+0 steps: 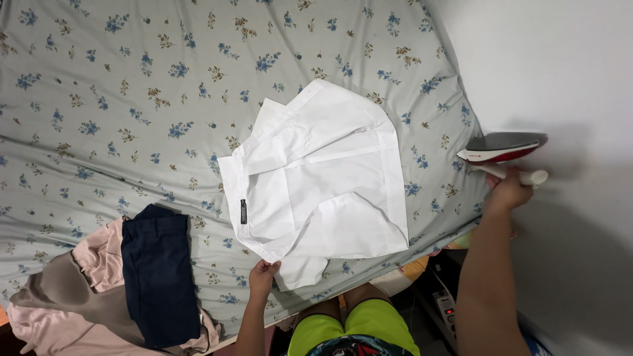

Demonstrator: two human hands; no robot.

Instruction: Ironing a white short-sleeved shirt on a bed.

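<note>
Both grips grasp: left (262,273) pinches white shirt (316,178) hem, right (506,192) iron (504,148).

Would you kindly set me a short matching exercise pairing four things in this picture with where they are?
Things:
1. white shirt
2. iron
3. navy trousers
4. power strip

Places:
A. on the floor beside the bed
B. spread in the middle of the floral sheet
C. at the right hand, by the wall
D. folded on pinkish clothes, lower left

Pairs: 1-B, 2-C, 3-D, 4-A
</note>
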